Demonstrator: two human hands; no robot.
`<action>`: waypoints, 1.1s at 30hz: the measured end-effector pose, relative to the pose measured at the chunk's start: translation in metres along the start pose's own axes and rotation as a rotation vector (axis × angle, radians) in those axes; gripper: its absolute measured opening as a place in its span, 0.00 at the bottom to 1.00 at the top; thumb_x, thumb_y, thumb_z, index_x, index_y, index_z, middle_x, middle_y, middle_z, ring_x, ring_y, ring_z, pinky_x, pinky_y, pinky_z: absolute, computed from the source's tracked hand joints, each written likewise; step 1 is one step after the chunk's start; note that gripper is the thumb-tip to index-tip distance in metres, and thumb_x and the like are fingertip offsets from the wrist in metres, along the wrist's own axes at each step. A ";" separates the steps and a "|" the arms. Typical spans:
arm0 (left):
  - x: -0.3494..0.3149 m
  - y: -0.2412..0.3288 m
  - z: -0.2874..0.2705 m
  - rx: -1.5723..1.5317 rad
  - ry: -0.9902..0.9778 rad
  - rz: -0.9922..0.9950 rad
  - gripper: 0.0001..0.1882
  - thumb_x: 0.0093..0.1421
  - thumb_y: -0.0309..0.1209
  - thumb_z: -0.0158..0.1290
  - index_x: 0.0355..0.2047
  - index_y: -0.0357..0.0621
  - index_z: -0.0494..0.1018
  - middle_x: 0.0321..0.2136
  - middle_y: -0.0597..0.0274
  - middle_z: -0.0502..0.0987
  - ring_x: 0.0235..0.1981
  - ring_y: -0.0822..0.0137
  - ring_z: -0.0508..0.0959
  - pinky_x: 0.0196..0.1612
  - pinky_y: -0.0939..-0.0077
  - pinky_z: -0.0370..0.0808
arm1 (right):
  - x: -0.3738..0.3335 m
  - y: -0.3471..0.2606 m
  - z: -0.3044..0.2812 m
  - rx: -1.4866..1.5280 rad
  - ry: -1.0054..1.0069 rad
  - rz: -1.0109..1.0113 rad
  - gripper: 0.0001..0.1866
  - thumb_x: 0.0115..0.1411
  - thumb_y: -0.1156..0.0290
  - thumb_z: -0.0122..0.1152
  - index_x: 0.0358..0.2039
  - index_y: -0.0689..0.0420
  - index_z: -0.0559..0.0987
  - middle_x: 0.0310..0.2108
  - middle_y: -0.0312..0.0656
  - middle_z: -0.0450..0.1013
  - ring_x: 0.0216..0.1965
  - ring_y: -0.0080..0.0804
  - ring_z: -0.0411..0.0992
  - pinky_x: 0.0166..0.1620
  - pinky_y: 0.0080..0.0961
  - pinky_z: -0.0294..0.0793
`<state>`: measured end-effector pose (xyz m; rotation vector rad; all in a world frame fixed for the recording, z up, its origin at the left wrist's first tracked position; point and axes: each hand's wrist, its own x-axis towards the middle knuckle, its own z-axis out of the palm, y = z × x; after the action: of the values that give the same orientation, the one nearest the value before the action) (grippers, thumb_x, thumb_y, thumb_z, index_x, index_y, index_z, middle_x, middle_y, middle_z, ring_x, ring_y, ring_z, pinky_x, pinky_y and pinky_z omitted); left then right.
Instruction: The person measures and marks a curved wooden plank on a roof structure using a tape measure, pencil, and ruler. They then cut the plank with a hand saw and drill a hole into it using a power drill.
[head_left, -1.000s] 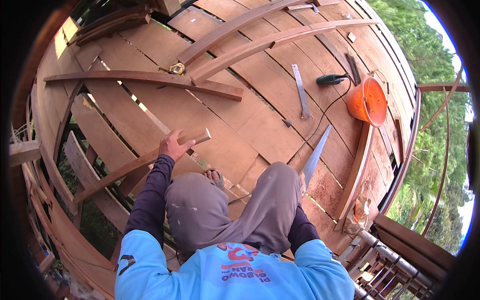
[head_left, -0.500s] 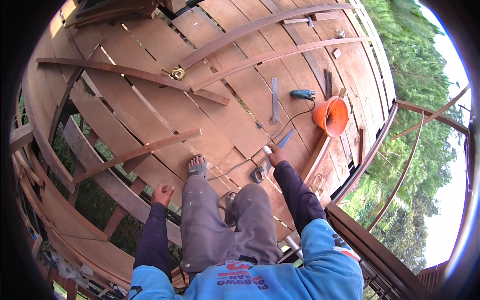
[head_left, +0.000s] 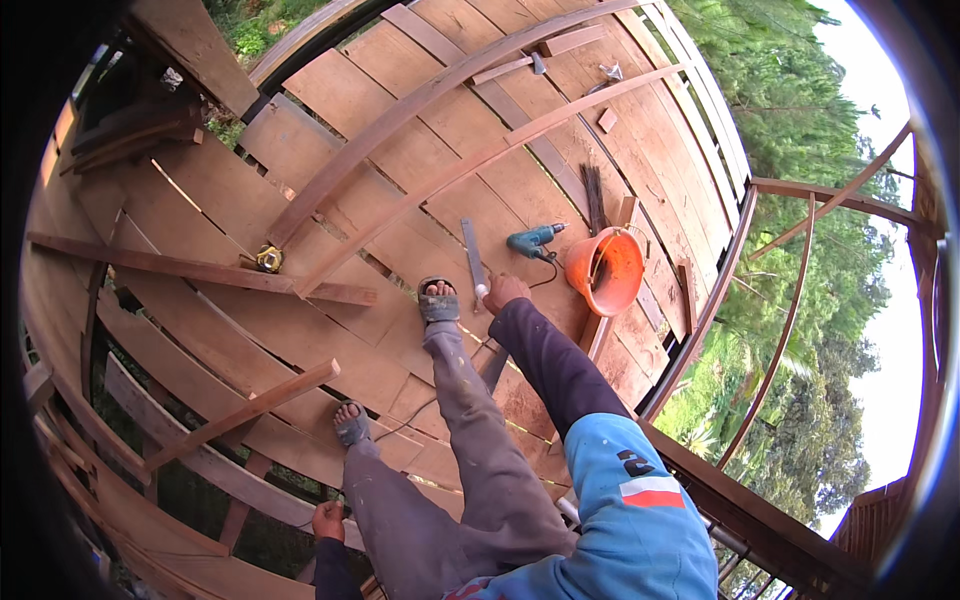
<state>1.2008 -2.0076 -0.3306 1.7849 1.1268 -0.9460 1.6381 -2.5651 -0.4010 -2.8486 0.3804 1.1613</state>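
Right grip (head_left: 508, 292) holds white object (head_left: 482, 291), now nearer metal strip (head_left: 470, 246).

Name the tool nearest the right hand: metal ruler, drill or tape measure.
The metal ruler, lower end beside the right hand; drill, tape measure lie farther.

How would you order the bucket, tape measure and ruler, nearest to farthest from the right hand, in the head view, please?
1. Ruler, ahead-left of the right hand.
2. Bucket, to its right.
3. Tape measure, far left.
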 end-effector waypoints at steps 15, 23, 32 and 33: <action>-0.100 0.087 0.123 0.397 0.138 -0.254 0.14 0.64 0.36 0.52 0.37 0.36 0.78 0.36 0.36 0.80 0.40 0.36 0.79 0.44 0.48 0.74 | 0.181 0.108 0.032 -0.277 -0.159 0.147 0.34 0.58 0.46 0.67 0.58 0.54 0.71 0.54 0.51 0.75 0.57 0.50 0.74 0.57 0.46 0.71; -0.070 0.101 0.133 0.559 0.141 -0.377 0.17 0.62 0.38 0.51 0.36 0.35 0.81 0.35 0.38 0.81 0.40 0.40 0.81 0.46 0.51 0.75 | 0.200 0.141 0.071 -0.053 -0.152 0.377 0.23 0.67 0.57 0.52 0.59 0.53 0.70 0.48 0.52 0.79 0.49 0.52 0.80 0.51 0.44 0.78; -0.043 0.175 0.138 0.532 0.166 -0.330 0.19 0.63 0.39 0.50 0.37 0.35 0.81 0.35 0.37 0.81 0.41 0.40 0.81 0.46 0.51 0.75 | 0.168 0.140 0.001 0.056 -0.200 -0.010 0.29 0.65 0.52 0.61 0.58 0.58 0.70 0.44 0.58 0.80 0.47 0.56 0.80 0.48 0.49 0.78; -0.042 0.181 0.138 0.524 0.167 -0.314 0.19 0.63 0.40 0.50 0.37 0.35 0.81 0.35 0.37 0.81 0.41 0.40 0.81 0.46 0.51 0.75 | 0.159 0.138 -0.014 0.103 -0.175 -0.067 0.30 0.64 0.50 0.62 0.58 0.58 0.70 0.44 0.58 0.80 0.47 0.57 0.80 0.48 0.50 0.78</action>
<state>1.3326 -2.1963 -0.3058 2.1703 1.3834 -1.3979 1.7240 -2.7337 -0.4939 -2.6257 0.3232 1.3245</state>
